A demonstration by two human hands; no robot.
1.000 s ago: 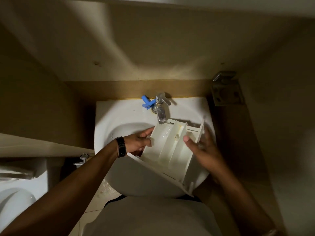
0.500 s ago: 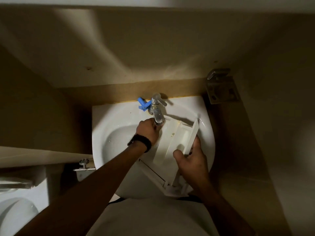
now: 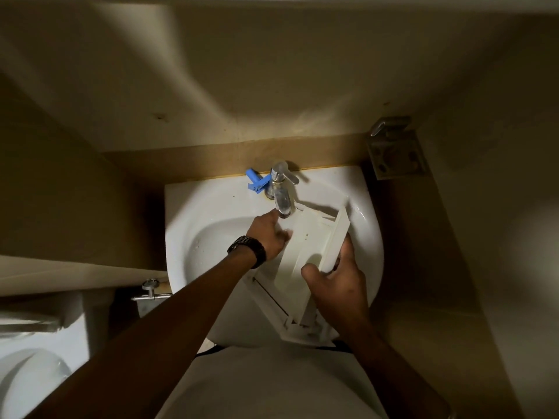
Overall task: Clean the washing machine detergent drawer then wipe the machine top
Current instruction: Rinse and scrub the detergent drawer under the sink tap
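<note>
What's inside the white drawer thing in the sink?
The detergent drawer shows pale compartments split by divider walls, nothing loose. The right hand covers its right side, the left hand the upper left corner.

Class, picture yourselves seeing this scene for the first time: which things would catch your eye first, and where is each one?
The eye goes first to the white detergent drawer, tilted over the white sink at the centre, with the right hand gripping its right wall. Just left of it, the left hand, a dark watch on its wrist, reaches under the chrome tap. A small blue clip beside the tap stands out against the dim beige walls.
</note>
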